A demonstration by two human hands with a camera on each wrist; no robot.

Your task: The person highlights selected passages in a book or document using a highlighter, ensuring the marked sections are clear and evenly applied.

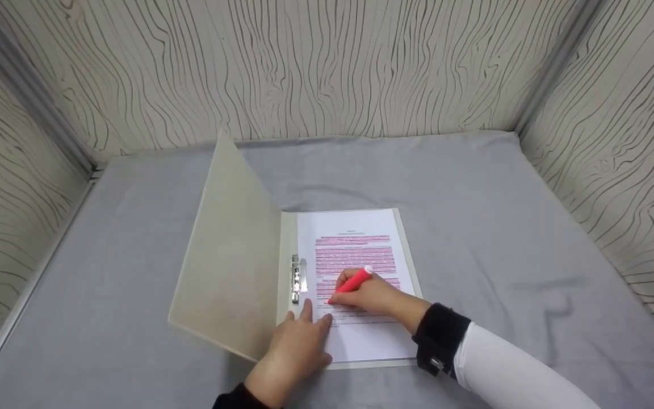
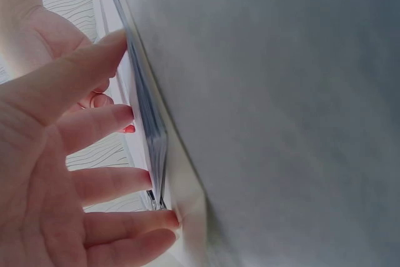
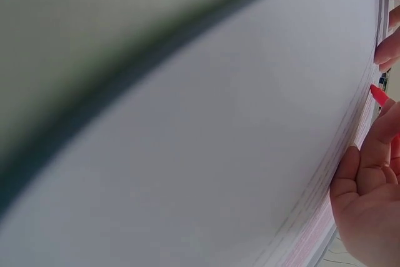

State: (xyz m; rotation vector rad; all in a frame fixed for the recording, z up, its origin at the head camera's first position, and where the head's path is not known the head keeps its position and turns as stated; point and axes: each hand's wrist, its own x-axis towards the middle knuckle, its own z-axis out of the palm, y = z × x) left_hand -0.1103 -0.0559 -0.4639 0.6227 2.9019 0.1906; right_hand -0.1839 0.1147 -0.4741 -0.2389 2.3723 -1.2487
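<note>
My right hand [image 1: 369,292] grips a pink highlighter [image 1: 355,278], its tip on a line of print just below the marked text. The printed sheet [image 1: 372,343] lies in a ring binder [image 1: 411,261], and pink covers most lines of its upper half. My left hand [image 1: 298,343] rests with fingers spread on the lower left of the sheet. In the left wrist view the fingertips [image 2: 119,117] press along the edge of a stack of sheets. The right wrist view shows the highlighter's tip [image 3: 379,95] at the page beside the curled right hand [image 3: 369,186].
The binder's cover [image 1: 225,255] stands raised on the left. Its metal ring clasp [image 1: 296,278] sits along the spine, just beyond the left fingertips. Grey cloth [image 1: 474,227] covers the table, with wood-grain patterned panels [image 1: 332,68] at the back and sides.
</note>
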